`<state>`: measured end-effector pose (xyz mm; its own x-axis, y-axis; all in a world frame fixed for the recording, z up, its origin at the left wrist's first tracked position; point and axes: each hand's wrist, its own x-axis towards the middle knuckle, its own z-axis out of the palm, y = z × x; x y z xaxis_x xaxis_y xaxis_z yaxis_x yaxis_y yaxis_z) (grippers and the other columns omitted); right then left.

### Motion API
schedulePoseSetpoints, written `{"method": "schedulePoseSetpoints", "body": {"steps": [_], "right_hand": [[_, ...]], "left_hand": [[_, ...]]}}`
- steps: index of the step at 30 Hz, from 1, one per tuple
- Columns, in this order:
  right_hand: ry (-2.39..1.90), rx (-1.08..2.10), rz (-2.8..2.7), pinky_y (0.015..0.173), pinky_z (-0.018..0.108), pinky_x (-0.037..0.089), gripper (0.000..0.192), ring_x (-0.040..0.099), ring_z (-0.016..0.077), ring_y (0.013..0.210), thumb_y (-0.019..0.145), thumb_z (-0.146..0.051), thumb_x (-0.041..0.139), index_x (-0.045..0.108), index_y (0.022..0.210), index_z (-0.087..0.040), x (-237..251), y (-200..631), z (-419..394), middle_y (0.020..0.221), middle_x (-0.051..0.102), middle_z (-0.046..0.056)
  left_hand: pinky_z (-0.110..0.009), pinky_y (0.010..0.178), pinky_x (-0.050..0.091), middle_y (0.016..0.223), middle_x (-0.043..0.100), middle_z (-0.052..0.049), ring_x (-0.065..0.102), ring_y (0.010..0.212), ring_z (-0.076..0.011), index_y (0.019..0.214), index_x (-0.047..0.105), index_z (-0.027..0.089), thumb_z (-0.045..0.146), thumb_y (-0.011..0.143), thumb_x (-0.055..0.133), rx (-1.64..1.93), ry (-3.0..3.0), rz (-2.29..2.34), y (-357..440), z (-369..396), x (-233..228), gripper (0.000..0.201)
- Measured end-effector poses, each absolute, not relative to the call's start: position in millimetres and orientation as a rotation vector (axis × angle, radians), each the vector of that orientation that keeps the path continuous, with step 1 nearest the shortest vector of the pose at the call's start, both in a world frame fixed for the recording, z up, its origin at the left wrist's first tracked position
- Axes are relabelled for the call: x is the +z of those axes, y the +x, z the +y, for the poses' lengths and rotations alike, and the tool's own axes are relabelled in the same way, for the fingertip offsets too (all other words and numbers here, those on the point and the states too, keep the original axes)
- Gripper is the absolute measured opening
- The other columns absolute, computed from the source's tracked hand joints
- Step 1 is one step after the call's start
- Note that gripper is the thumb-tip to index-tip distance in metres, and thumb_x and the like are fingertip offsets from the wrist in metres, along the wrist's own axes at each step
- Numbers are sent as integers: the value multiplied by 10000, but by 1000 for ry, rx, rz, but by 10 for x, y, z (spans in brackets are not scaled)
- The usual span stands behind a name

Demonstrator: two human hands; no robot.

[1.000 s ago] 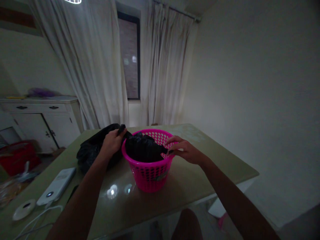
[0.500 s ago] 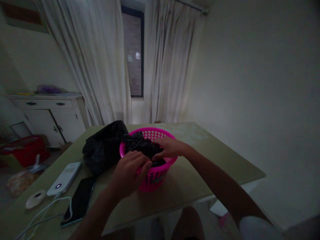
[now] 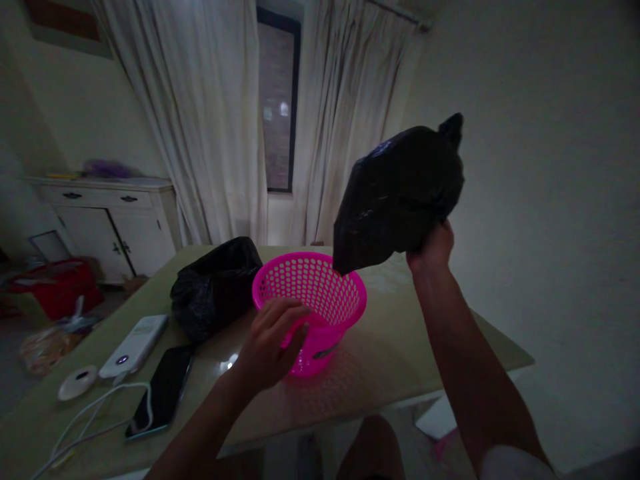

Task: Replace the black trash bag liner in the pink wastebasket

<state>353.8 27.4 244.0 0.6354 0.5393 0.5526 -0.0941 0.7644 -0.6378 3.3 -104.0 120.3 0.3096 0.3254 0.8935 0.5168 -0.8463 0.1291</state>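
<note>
"Item?"
"Bulging black plastic bag point(image 3: 397, 197), being held above and right of the round pink perforated plastic basket point(image 3: 311, 263); grip of right hand point(image 3: 434, 247) clasping its underside."
"Left hand point(image 3: 270, 343)?"
"Grip standing spread beside the near rim."

The right hand point(image 3: 433, 248) holds a black bag point(image 3: 400, 197) up high, above the right side of a pink basket point(image 3: 310, 283). The left hand point(image 3: 273, 341) is at the basket's near rim, thumb and fingers apart; I can't tell if it touches. The other bag point(image 3: 213, 290) sits left of the basket on the green counter point(image 3: 395, 350). Near it lie a phone point(image 3: 163, 390) and a white box point(image 3: 135, 345). Curtains point(image 3: 210, 120) hang behind.
</note>
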Motion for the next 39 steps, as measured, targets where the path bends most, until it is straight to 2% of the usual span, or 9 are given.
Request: {"method": "schedulePoseSetpoints", "body": {"steps": [4, 8, 12, 17, 22, 27, 32, 36, 39], "right_hand": [[-729, -26, -795, 998, 423, 574, 305, 659, 183, 1008, 875, -385, 644, 608, 1110, -194, 2408, 4052, 266, 1087, 644, 22], [-1069, -215, -869, 1066, 449, 519, 322, 630, 208, 1004, 854, -362, 563, 662, 1091, -166, 2046, 4232, 286, 1044, 680, 52], [-1522, -110, -942, 1143, 496, 480, 433, 644, 284, 1115, 804, -312, 517, 722, 1143, -137, 1398, 4274, 314, 1171, 738, 158], [-1731, 108, -1050, 1169, 518, 485, 421, 665, 315, 1109, 724, -272, 564, 753, 1081, -151, 681, 4300, 271, 1136, 742, 180], [-1669, 91, -1264, 1174, 594, 493, 516, 657, 354, 1143, 712, -444, 701, 748, 1123, -136, 479, 4237, 177, 1300, 667, 237], [-1338, 8, -1394, 1167, 634, 503, 578, 658, 328, 1176, 862, -586, 722, 717, 1266, -172, 901, 3811, -97, 1398, 629, 206], [-1017, -17, -1652, 1166, 559, 537, 621, 641, 299, 1277, 961, -514, 785, 594, 1496, -262, 1558, 3019, -466, 1526, 566, 161], [-875, -78, -1711, 1177, 554, 533, 915, 605, 334, 1327, 921, -514, 835, 376, 1680, -287, 1860, 2600, -518, 1596, 487, 183], [-838, -121, -1638, 1190, 564, 509, 615, 588, 349, 1339, 1040, -481, 645, 478, 1598, -284, 1920, 2554, -452, 1528, 557, 170]], "left_hand": [[-446, 956, 559, 1057, 742, -128, 711, 1023, -282, 1117, 693, 186, 254, 1089, 483, -1811, -1810, -1335, -416, -646, 1093, 222], [-654, 1089, 465, 1531, 622, -277, 571, 1387, -485, 1496, 605, 133, 333, 986, 556, -1065, -1799, -1895, -946, -296, 850, 550], [-719, 1142, 369, 1187, 783, -241, 700, 1187, -464, 1182, 772, 168, 251, 982, 440, -684, -1925, -2050, -1290, -155, 652, 396], [-550, 892, 524, 778, 686, -99, 693, 865, -368, 895, 694, 221, 413, 981, 539, -1433, -1652, -2187, -1531, 67, 926, 261], [-335, 630, 400, 680, 491, 27, 494, 670, -174, 794, 561, 245, 490, 1015, 606, -2191, -1209, -1718, -1564, 116, 1737, 333], [-423, 738, 462, 825, 591, 4, 648, 884, -208, 846, 568, 269, 662, 1041, 552, -2412, -1338, -1214, -1080, -335, 2561, 440], [-337, 706, 507, 793, 541, 23, 628, 860, -184, 842, 567, 263, 613, 1054, 623, -2636, -1620, -814, -318, -747, 2896, 414], [-295, 619, 519, 802, 635, 26, 638, 727, -150, 1024, 692, 269, 605, 1088, 601, -2512, -2268, -514, 118, -892, 2830, 354], [-379, 838, 630, 941, 756, -30, 729, 844, -194, 1110, 749, 250, 560, 1110, 572, -2145, -2742, -233, 215, -939, 2753, 357]]}}
